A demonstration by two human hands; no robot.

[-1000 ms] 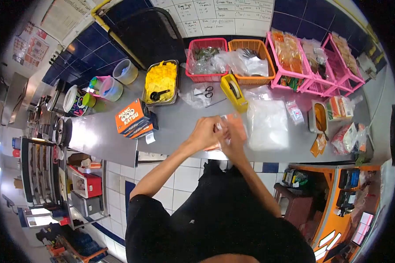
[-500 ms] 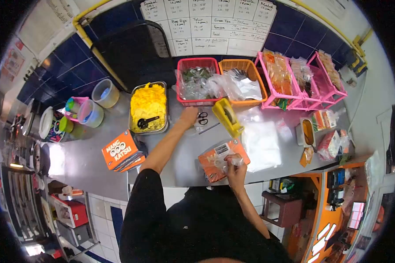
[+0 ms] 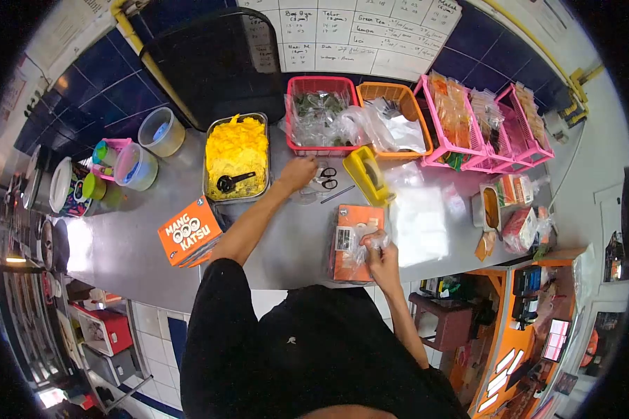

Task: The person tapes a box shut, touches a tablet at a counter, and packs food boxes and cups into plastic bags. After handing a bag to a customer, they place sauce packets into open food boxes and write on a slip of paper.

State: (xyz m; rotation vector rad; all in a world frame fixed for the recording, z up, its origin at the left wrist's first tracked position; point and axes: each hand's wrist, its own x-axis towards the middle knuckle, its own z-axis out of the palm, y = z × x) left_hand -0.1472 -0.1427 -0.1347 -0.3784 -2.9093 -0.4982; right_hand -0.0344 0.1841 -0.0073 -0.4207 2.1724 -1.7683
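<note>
My left hand [image 3: 299, 173] is in front of the red basket [image 3: 321, 149], its fingers curled in; what they hold, if anything, I cannot make out. Just right of it lie black-handled scissors [image 3: 328, 178] and a pen [image 3: 337, 194]. Crumpled clear plastic [image 3: 375, 241] is bunched in my closed right hand [image 3: 384, 260], over an orange box [image 3: 354, 216] with a white barcode label. A yellow tape dispenser [image 3: 365, 176] stands behind that box. To the left of my left forearm is another orange box [image 3: 191, 232], printed "MANG KATSU".
A metal tray of yellow food [image 3: 236, 150] with a black scoop sits left of the baskets. Clear plastic sheets [image 3: 419, 227] lie right of the box. An orange basket [image 3: 418, 133] and pink racks [image 3: 461, 159] line the back; plastic tubs [image 3: 136, 170] stand at left.
The box under my right hand has turned so that it sits straighter, lengthwise away from me. My left hand has shifted slightly leftward from the scissors. The camera view has tilted down a little.
</note>
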